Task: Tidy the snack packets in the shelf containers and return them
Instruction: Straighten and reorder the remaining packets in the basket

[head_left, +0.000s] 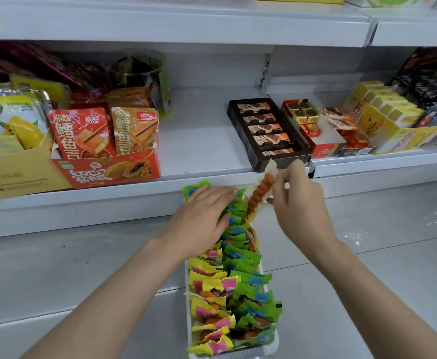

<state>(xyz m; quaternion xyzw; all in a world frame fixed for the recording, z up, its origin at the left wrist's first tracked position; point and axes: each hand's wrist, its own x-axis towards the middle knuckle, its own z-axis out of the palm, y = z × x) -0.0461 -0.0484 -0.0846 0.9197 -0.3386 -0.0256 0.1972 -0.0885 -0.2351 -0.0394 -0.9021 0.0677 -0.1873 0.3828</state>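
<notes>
Left hand (204,213) flat, fingers straight, pressing far-end green packets (234,213) in long white container (264,274), held off the shelf (199,141) below its front edge. Right hand (298,200) pinching clear twist-snack packet (260,195) above container's right rim. Risks, judged: thin pinch slipping, packet dropping outside; loose packets spilling if container tips. Container's long axis running away toward shelf; packet tilted, upper end up-right.
</notes>
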